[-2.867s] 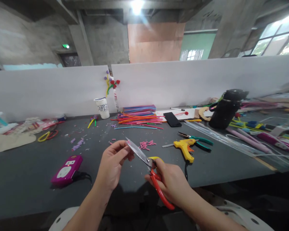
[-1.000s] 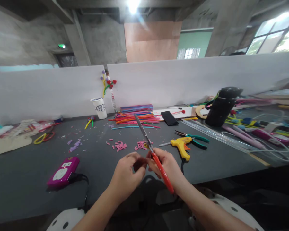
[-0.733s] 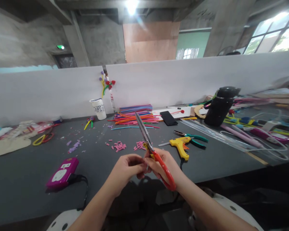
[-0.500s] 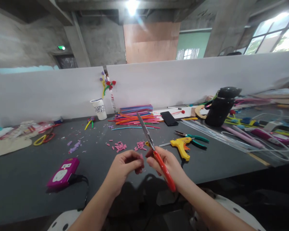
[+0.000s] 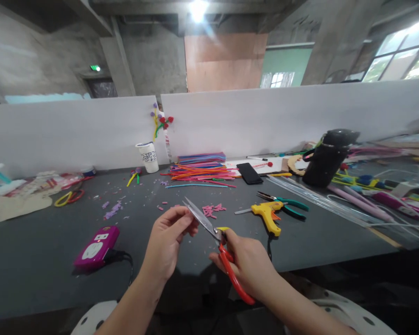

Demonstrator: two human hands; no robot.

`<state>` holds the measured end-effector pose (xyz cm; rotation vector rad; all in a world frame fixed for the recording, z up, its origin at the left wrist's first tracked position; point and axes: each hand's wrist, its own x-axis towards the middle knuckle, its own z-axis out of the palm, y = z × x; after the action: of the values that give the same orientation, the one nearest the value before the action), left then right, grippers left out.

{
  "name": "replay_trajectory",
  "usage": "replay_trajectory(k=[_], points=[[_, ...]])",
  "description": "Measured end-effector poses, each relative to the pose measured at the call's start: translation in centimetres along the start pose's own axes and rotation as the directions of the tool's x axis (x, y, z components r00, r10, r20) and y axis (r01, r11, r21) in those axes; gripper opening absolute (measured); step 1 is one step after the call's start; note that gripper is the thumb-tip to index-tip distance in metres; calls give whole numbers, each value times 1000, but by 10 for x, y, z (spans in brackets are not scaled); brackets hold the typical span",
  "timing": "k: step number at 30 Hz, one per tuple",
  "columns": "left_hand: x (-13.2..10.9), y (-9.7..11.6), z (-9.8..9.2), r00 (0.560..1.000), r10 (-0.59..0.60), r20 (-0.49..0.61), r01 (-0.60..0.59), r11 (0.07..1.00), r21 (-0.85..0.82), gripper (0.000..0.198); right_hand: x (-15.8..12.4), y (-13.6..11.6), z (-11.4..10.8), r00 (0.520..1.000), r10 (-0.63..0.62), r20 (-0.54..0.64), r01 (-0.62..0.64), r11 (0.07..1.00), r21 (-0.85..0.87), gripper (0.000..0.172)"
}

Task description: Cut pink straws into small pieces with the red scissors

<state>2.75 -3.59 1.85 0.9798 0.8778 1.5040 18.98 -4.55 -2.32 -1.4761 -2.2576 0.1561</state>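
Observation:
My right hand (image 5: 249,258) grips a pair of scissors (image 5: 204,222) with red and yellow handles. Their blades point up and to the left, just beside the fingertips of my left hand (image 5: 169,235). That hand is closed in a pinch; a small pink piece showed at its fingertips a moment earlier, and now the fingers largely hide it. Beyond the blades lies a pile of short pink cut pieces (image 5: 212,211), with a few more partly behind my left hand. Farther back is a bundle of colourful fuzzy stems (image 5: 202,172).
To the right lie a yellow glue gun (image 5: 267,214), green-handled pliers (image 5: 293,204) and a black phone (image 5: 249,173). A black thermos (image 5: 330,158) stands behind them. On the left are a magenta box (image 5: 97,249) with a cable, purple scraps (image 5: 113,210) and a white cup (image 5: 148,157).
The scissors have swung down and left, bringing their blades to my left fingertips. My left hand has moved slightly left and up, still pinched. The view has shifted a little.

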Motion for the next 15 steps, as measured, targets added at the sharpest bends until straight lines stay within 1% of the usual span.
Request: replay_trajectory(k=[5,15], points=[[0,1,1,1000,21,-2,-21,999,-42,2,-1,-1,2,999,-37,-19,36,999,-27,25],[-1,0,0,1000,-13,19,15,996,-89,2,0,-3,1,999,-36,-22,36,999,-27,25]])
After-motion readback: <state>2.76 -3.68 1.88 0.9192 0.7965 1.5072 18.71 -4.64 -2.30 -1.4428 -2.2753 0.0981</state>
